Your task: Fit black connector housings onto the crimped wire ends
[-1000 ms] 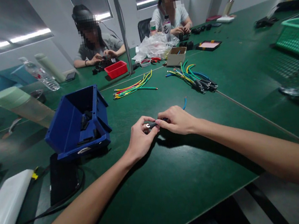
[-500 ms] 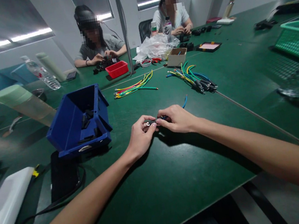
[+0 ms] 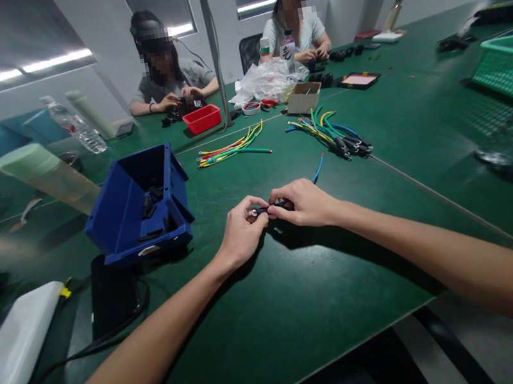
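Over the green table, my left hand [image 3: 243, 225] pinches the end of a wire that has a black sleeve [image 3: 259, 211] and a ring terminal showing at its left tip. My right hand [image 3: 302, 203] is closed round the same wire, close against the left fingertips. Its blue tail [image 3: 318, 168] sticks out behind the right hand; the stretch inside the fingers is hidden. Beyond my hands lie loose yellow, green and red wires [image 3: 233, 148]. To their right is a bundle of wires with black-sleeved ends [image 3: 346, 144].
A blue bin [image 3: 113, 224] with black pieces stands left, beside a phone [image 3: 112, 296] and a white device [image 3: 22, 342] with cables. A red tray [image 3: 203, 119], a cardboard box [image 3: 304, 99] and a plastic bag [image 3: 263, 80] lie farther back. Two people sit opposite. A green basket [image 3: 510, 70] is at right.
Both hands keep nearly the same place and grip. The blue tail of the wire stands slightly higher. The whole view has shifted a little.
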Available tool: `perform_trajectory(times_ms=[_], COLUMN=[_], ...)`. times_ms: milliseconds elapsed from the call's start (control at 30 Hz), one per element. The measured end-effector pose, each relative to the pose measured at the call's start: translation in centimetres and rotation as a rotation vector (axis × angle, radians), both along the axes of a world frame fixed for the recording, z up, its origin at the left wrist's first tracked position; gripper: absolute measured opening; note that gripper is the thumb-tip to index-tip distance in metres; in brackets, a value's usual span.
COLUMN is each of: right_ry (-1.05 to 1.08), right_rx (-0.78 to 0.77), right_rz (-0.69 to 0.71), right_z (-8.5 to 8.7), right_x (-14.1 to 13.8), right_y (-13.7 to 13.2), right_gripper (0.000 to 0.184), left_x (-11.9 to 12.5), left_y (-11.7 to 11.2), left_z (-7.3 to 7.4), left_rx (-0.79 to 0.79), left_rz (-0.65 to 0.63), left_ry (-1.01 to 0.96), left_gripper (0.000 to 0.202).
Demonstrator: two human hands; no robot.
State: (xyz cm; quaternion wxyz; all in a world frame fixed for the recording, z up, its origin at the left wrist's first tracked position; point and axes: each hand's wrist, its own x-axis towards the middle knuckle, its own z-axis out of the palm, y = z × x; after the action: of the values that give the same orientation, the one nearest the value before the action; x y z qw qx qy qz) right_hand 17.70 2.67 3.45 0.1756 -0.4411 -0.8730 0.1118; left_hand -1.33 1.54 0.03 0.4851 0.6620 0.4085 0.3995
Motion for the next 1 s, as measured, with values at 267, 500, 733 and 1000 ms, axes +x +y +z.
perform_trajectory(times_ms=[267, 500, 733, 1000], right_ry=[0.030, 0.125, 0.269, 0.340], right_rx=[0.001, 0.051, 0.023, 0.080], right_rz=[0.021, 0.046, 0.228, 0.216], right_z=[-0.1, -0.9, -1.4, -1.6], right_x=[-0.1, -0.3, -0.2, 0.3], right_y=[-0.3, -0.3, 0.3, 0.8], right_gripper=[0.027, 0.032, 0.019, 0.011], left_x=[0.1, 0.1, 0.0, 0.3], left_y=[0.0, 0.3, 0.3, -0.1], left_z=[0.5, 0.5, 0.5, 1.3], left_rx=[-0.042, -0.087, -0.087, -0.149], left_rz=[0.084, 0.148, 0.143, 0.135], left_ry=[-0.055, -0.103, -0.121, -0.219], left_gripper=[0.010, 0.010, 0.012, 0.019])
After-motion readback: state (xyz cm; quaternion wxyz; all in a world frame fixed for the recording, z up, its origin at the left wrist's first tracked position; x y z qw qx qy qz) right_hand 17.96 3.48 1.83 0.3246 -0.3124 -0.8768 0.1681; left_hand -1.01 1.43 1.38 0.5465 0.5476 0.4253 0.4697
